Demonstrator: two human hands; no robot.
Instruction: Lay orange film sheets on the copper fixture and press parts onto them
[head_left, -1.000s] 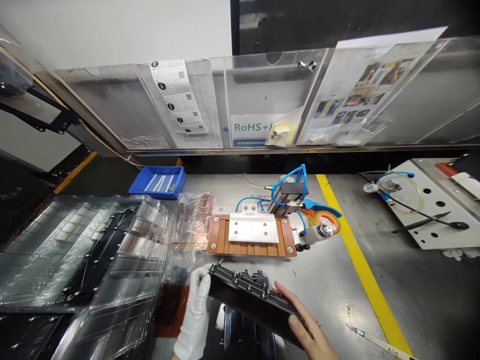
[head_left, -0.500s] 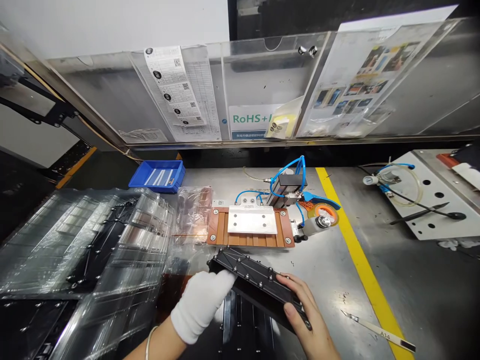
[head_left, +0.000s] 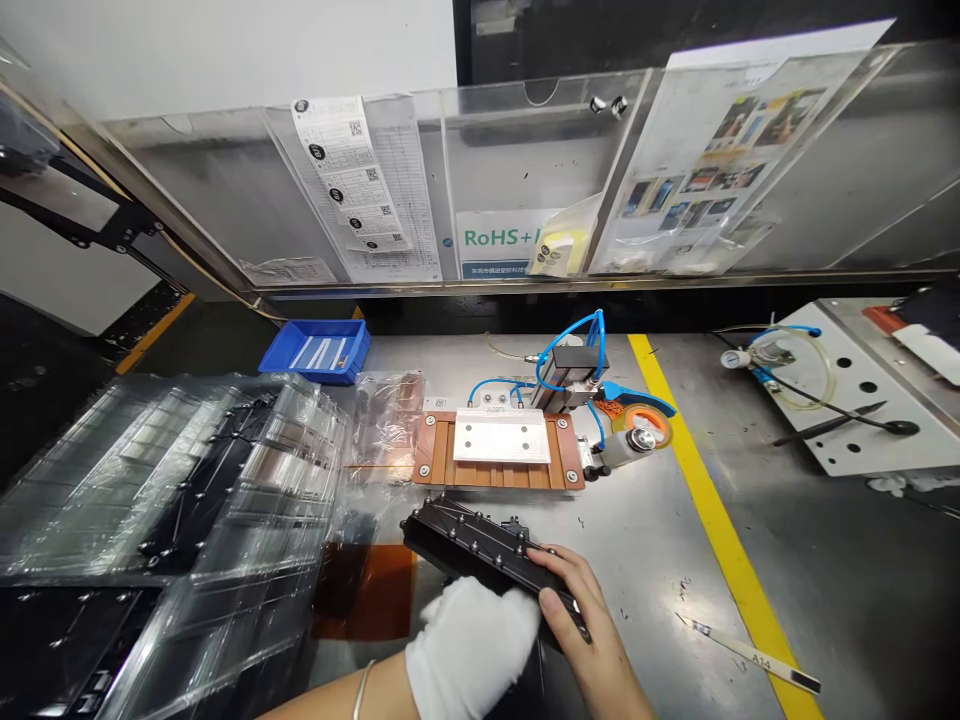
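A long black plastic part [head_left: 466, 540] with metal studs along its top is held tilted above the bench, its left end higher in the picture. My bare right hand [head_left: 576, 608] grips its right end, thumb in front and fingers over the top. Against the part's near side is my left hand [head_left: 472, 640] in a white glove. That hand looks closed, but its fingertips are hidden, so whatever they hold does not show. Just beyond the part sits a brown fixture [head_left: 501, 476] with a silver block [head_left: 501, 438] and blue air hoses.
Clear plastic trays [head_left: 262, 500] with black parts are stacked at left. A blue bin [head_left: 319, 352] stands behind them. To the right lie an orange tape roll [head_left: 649, 427], a white-handled tool [head_left: 757, 655] marked A14, and a metal box [head_left: 832, 420] with a gauge.
My gloved left hand has slid from the part's left end towards my right hand. The part and my right hand have shifted slightly left.
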